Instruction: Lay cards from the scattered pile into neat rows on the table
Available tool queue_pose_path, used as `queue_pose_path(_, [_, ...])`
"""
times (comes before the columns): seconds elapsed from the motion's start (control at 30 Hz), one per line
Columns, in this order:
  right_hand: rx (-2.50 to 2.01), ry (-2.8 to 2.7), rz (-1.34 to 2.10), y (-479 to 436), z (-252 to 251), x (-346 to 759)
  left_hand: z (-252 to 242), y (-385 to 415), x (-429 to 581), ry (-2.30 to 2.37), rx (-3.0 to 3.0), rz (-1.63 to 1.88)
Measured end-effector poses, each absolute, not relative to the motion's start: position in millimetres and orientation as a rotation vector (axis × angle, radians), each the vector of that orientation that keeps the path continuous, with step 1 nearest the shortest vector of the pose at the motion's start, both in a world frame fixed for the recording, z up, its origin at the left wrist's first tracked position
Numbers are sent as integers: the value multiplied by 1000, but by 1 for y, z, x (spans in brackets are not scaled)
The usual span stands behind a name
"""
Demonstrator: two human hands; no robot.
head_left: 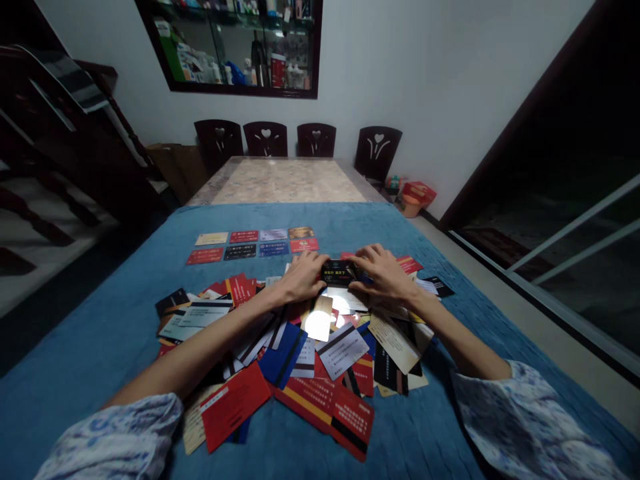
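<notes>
A big loose heap of plastic cards (310, 347), red, blue, black and white, lies on a blue cloth (100, 347) in front of me. My left hand (303, 277) and my right hand (383, 272) reach over the heap's far edge. Both pinch the ends of a black card with gold lettering (339, 273), held between them just above the pile. Beyond the hands, several cards (253, 244) lie face up in two neat rows on the cloth.
A marble-topped table (287, 181) extends beyond the cloth, with several dark wooden chairs (265, 139) against the white wall. A glass cabinet (235, 43) hangs above. Stairs (60, 147) rise at left; a red bag (417, 197) sits on the floor at right.
</notes>
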State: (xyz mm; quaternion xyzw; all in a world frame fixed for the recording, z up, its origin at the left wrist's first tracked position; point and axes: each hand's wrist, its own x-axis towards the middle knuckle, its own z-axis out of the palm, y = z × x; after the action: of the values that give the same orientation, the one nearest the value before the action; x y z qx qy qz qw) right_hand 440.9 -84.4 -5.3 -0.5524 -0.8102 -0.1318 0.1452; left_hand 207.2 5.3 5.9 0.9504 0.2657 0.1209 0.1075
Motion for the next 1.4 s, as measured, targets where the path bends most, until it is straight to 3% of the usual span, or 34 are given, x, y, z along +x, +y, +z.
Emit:
queue_pose_path(0.73, [-1720, -2470, -349, 9, 14, 472, 12, 72, 243, 878, 2886, 391])
queue_pose_path(1.4, [-1985, -2440, -110, 90, 16, 475, -5, 162, 278, 1145, 2769, 245])
